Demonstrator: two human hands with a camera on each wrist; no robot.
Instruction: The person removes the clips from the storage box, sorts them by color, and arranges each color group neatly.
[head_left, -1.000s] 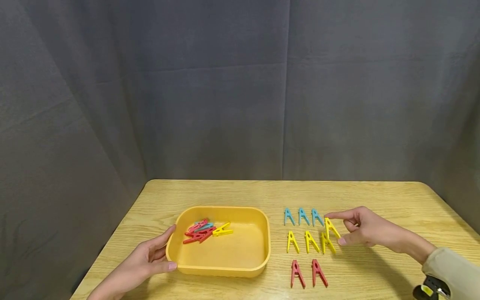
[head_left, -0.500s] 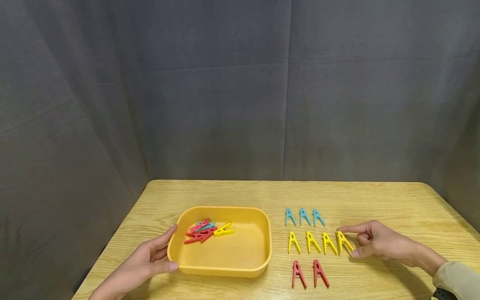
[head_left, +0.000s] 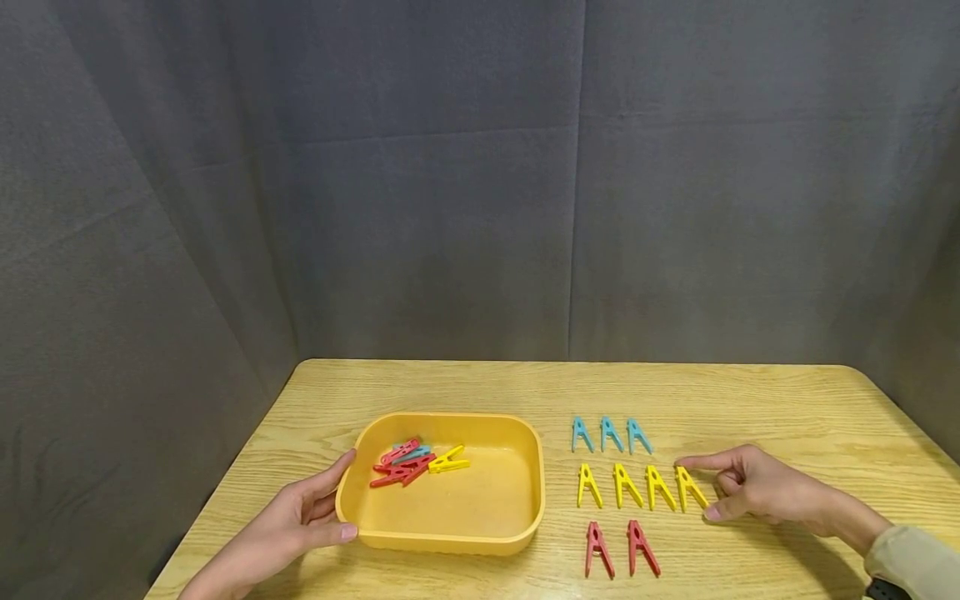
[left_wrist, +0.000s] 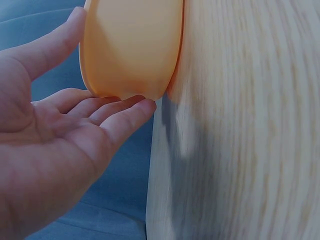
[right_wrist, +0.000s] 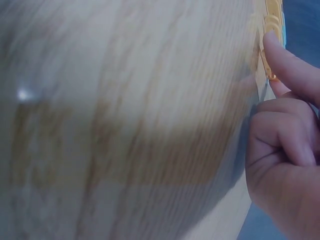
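1. Right hand [head_left: 753, 487] at the right end of the middle row; forefinger and thumb sit on either side of the fourth yellow peg [head_left: 690, 488], which lies flat on the table [head_left: 750, 408], in line with the other three yellow pegs [head_left: 619, 486]. We cannot tell whether the fingertips touch it or stand just clear; the other fingers are curled under.
2. Left hand [head_left: 296, 521] spread, fingers straight against the near-left corner of the yellow tray [head_left: 450, 542], thumb on the front wall. It steadies, does not pinch.
3. We judge the step in hand to be setting the yellow peg into its row, at or near the letting go.
4. Rows on the table: three blue pegs [head_left: 611, 434] farthest, four yellow in the middle, two red pegs [head_left: 621, 549] nearest.
5. Left in the tray: a small heap of pegs [head_left: 416, 463] (red, blue, one yellow), overlapping. Our guess is that the next move calls for a reach across to this heap and a clean pinch of one peg out of the tangle.
6. The head view alone gives rows, heap and both hands. The left wrist view shows fingertips [left_wrist: 125, 107] under the tray's rounded corner, at the table edge. The right wrist view is blurred: a forefinger [right_wrist: 290, 65] laid on a yellow peg, little else.
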